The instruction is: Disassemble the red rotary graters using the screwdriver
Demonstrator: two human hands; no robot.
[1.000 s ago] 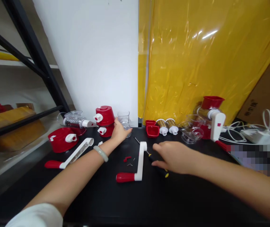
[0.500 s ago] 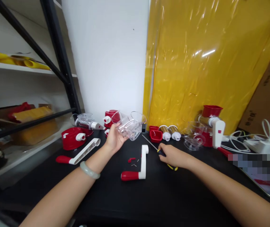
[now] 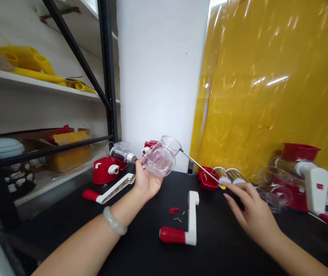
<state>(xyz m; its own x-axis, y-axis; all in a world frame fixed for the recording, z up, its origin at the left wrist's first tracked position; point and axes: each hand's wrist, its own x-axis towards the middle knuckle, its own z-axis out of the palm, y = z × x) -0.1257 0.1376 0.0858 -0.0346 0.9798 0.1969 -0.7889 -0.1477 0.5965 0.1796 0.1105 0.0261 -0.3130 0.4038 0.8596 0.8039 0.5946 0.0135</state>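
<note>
My left hand [image 3: 148,183] is closed on a clear plastic grater housing [image 3: 161,159], raised above the black table with its round opening facing up and right. My right hand [image 3: 254,211] grips a screwdriver [image 3: 201,168]. Its long metal shaft slants up to the left, and the tip appears to meet the housing's rim; most of the handle is hidden by the hand, with a bit of yellow showing at the fingertips. Between the hands lie a white crank with a red grip [image 3: 192,218], a small red plastic piece [image 3: 173,210] and several tiny screws [image 3: 178,219].
Left are a red grater base [image 3: 104,170], another crank [image 3: 113,190] and a clear grater part with a drum [image 3: 119,152]. Behind my right hand sit a red tray [image 3: 208,180] and grater drums [image 3: 235,176]. An assembled grater [image 3: 299,180] stands right. Black shelving [image 3: 107,69] rises left.
The view has swung left, so the things appear further right. The housing has been turned, and the screwdriver has been raised so its tip is at the housing.
</note>
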